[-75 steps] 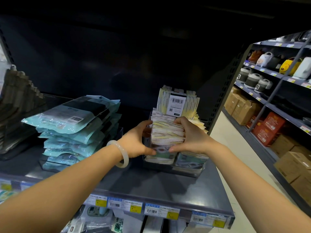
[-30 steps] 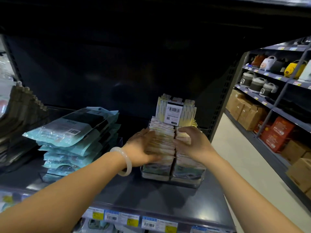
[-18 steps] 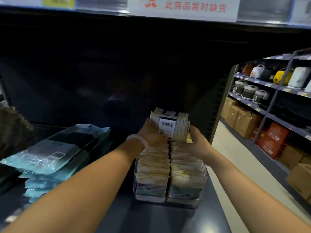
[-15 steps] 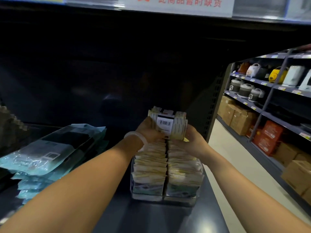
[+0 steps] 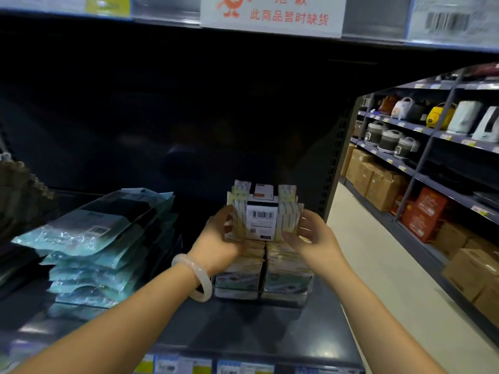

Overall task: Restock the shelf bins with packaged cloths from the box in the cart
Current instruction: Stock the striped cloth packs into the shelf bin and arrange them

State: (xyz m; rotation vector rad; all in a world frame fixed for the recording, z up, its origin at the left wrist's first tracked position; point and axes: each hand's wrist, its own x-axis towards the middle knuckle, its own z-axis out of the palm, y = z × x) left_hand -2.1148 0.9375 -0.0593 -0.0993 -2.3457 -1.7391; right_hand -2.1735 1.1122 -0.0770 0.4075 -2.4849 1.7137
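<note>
left hand (image 5: 218,242): i see it at 9 o'clock of the upright packs, fingers curled against their left edge, gripping them; a pale bangle (image 5: 193,276) sits on the wrist.
right hand (image 5: 313,238): at 3 o'clock of the same packs, fingers bent toward their right edge; the tips look just off the packs, so i cannot tell whether it grips.
upright packs (image 5: 263,211): a bunch of yellowish cloth packs standing on end between my 2 hands, barcode label facing me, at the back of the bin, above the stacks.
bin (image 5: 283,300): clear, on the shelf, holding 2 side-by-side stacks (image 5: 266,268) of flat packs filled to the hands.
shelf (image 5: 243,327): dark grey, price tags along its front edge.
teal bags (image 5: 102,238): a tilted pile at 9 o'clock of the bin, well apart.
sign (image 5: 272,14): white with red print, at 12 o'clock on the shelf above.
aisle: at 3 o'clock, cookers (image 5: 388,140) and cartons (image 5: 378,182) on far shelving.
</note>
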